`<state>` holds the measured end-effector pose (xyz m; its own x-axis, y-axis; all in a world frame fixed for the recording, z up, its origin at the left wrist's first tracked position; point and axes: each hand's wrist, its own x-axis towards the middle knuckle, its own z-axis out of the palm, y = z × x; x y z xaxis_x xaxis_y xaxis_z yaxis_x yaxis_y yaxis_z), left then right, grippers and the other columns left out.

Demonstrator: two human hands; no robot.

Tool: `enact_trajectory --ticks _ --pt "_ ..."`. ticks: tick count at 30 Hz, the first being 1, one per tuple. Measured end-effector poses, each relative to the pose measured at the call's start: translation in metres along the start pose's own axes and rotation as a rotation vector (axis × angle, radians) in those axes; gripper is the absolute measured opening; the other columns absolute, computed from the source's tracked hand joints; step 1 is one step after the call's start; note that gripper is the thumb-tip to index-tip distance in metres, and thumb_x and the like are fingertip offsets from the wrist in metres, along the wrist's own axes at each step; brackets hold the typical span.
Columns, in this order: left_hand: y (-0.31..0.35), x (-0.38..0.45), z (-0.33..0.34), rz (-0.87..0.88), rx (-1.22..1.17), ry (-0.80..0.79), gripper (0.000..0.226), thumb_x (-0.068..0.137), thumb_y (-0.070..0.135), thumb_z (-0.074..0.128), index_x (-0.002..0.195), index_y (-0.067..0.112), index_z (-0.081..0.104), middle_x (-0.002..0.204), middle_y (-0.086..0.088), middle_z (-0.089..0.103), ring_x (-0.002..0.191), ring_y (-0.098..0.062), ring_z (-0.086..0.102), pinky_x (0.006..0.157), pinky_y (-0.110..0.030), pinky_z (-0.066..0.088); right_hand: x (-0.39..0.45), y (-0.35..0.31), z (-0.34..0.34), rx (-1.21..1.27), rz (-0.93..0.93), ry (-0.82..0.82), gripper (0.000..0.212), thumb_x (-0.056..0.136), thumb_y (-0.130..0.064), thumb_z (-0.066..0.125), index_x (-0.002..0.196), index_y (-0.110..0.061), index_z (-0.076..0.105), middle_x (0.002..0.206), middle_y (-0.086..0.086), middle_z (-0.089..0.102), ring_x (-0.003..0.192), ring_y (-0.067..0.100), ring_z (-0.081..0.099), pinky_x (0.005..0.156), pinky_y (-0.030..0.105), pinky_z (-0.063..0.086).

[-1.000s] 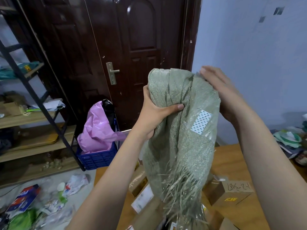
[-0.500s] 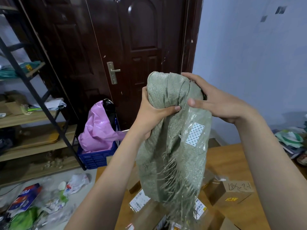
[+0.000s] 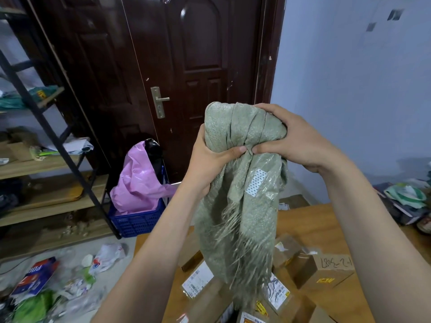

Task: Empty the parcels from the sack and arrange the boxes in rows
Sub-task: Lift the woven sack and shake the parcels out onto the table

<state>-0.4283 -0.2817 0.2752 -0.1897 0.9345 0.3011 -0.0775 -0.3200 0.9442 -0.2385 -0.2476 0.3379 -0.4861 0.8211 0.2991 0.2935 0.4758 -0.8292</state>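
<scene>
Rough woven sack (image 3: 240, 206); matt cardboard boxes (image 3: 324, 271)

table far right: bare wood on the table (image 3: 310, 220), open to a hand.
table near edge: boxes (image 3: 323, 271) crowd it.
above table: hanging sack (image 3: 240, 206) blocks the middle.
left floor: litter (image 3: 70, 276) and blue crate (image 3: 137, 220).

Informal parcel-sorting room in a dwelling. Dark panelled door (image 3: 186, 78) as landmark: wooden shelving (image 3: 35, 164) to its left, labelled cardboard boxes (image 3: 324, 271) on a table (image 3: 310, 220) before it, packaging litter (image 3: 70, 283) on the floor left.
</scene>
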Motion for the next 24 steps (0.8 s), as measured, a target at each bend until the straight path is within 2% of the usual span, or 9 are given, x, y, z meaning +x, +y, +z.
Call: enact_trajectory --ticks 3,7,10,12,14,16,19,22,24 --pt "-0.001 -0.002 -0.005 -0.002 0.013 -0.059 0.104 0.065 0.016 0.09 0.146 0.031 0.027 0.137 0.0 0.054 0.122 -0.012 0.059 0.1 -0.039 0.052 0.003 0.003 -0.001 0.054 -0.003 0.082 0.072 0.067 -0.006 0.084 0.124 -0.042 0.059 0.114 -0.014 0.064 0.102 0.004 0.065 0.085 0.028 0.057" --pt "-0.009 -0.002 -0.013 0.006 0.091 -0.295 0.137 0.055 0.016 0.092 0.151 0.041 -0.003 0.153 0.001 0.033 0.138 -0.011 0.042 0.113 -0.043 0.038 0.006 0.007 -0.002 0.155 0.049 0.175 0.064 0.066 -0.007 0.083 0.12 -0.037 0.064 0.11 -0.006 0.07 0.1 0.01 0.069 0.085 0.034 0.058" --pt "-0.012 -0.003 -0.016 -0.017 0.173 -0.379 0.148 0.056 0.005 0.093 0.149 0.042 -0.015 0.155 0.006 0.025 0.139 -0.004 0.038 0.112 -0.03 0.038 0.004 0.01 0.0 0.264 0.119 0.18 0.057 0.07 -0.005 0.08 0.119 -0.03 0.066 0.108 0.002 0.072 0.096 0.017 0.072 0.083 0.038 0.06" --pt "-0.013 -0.004 -0.015 -0.006 0.209 -0.346 0.145 0.058 0.0 0.092 0.148 0.044 -0.014 0.153 0.007 0.025 0.137 -0.001 0.039 0.108 -0.023 0.041 0.002 0.012 0.002 0.345 0.173 0.158 0.048 0.074 -0.007 0.078 0.117 -0.026 0.067 0.105 0.004 0.073 0.093 0.019 0.073 0.078 0.035 0.06" --pt "-0.011 -0.004 -0.012 0.018 0.212 -0.255 0.14 0.055 0.005 0.094 0.144 0.051 -0.003 0.149 0.008 0.029 0.136 -0.004 0.041 0.11 -0.034 0.042 0.001 0.013 0.006 0.414 0.237 0.117 0.028 0.08 -0.012 0.074 0.106 -0.02 0.069 0.092 0.0 0.075 0.084 0.015 0.073 0.069 0.027 0.058" --pt "-0.01 -0.004 -0.01 0.036 0.19 -0.165 0.131 0.053 0.007 0.095 0.141 0.051 0.009 0.143 0.01 0.035 0.131 -0.005 0.045 0.108 -0.041 0.044 0.001 0.013 0.011 0.478 0.315 0.063 0.004 0.089 -0.017 0.065 0.087 -0.019 0.068 0.07 -0.006 0.07 0.066 0.008 0.069 0.058 0.022 0.053" --pt "-0.009 -0.002 -0.009 0.05 0.172 -0.085 0.123 0.052 0.008 0.096 0.14 0.044 0.018 0.138 0.01 0.04 0.127 -0.005 0.049 0.105 -0.04 0.048 0.001 0.016 0.016 0.572 0.398 -0.016 0.017 0.097 -0.023 0.056 0.083 -0.021 0.065 0.068 -0.007 0.07 0.064 0.007 0.067 0.061 0.025 0.052" --pt "-0.008 0.0 -0.012 0.089 0.211 -0.043 0.12 0.051 0.015 0.097 0.14 0.041 0.022 0.138 0.011 0.041 0.127 -0.005 0.048 0.107 -0.04 0.046 -0.002 0.013 0.016 0.605 0.48 -0.062 0.016 0.095 -0.036 0.06 0.099 -0.023 0.069 0.086 -0.003 0.076 0.077 0.01 0.072 0.071 0.03 0.056" --pt "-0.011 0.001 -0.014 0.117 0.219 -0.025 0.12 0.052 0.013 0.096 0.143 0.04 0.022 0.142 0.01 0.039 0.129 -0.005 0.048 0.108 -0.04 0.045 -0.001 0.015 0.017 0.483 0.491 -0.072 0.036 0.09 -0.054 0.06 0.111 -0.025 0.068 0.103 -0.002 0.076 0.092 0.013 0.073 0.08 0.034 0.059"
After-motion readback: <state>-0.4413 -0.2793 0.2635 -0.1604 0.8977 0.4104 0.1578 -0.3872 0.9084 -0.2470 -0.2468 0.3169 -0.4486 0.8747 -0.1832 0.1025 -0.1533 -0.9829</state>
